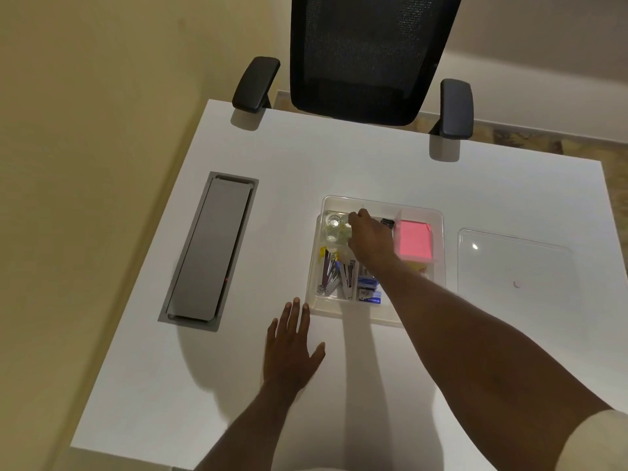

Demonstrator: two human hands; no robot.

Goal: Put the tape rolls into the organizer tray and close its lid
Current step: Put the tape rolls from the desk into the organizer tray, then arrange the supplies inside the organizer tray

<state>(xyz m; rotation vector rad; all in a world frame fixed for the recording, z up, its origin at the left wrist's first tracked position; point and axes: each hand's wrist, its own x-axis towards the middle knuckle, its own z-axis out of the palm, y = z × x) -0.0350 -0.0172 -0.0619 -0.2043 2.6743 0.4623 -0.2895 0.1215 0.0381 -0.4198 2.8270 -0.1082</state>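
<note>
A clear plastic organizer tray [438, 215] stands in the middle of the white desk. Clear tape rolls [332, 220] lie in its far left compartment. My right hand [370, 241] reaches into that compartment, fingers bent down onto a roll at its right side; whether it grips the roll I cannot tell. My left hand [292, 348] rests flat on the desk, fingers spread, fingertips touching the tray's near left corner. The tray's clear lid [509, 263] lies flat on the desk to the right of the tray.
The tray also holds a pink sticky-note pad [415, 240], staplers [331, 271] and blue staple boxes [368, 290]. A grey cable hatch [209, 249] is set into the desk at left. A black office chair [367, 59] stands at the far edge.
</note>
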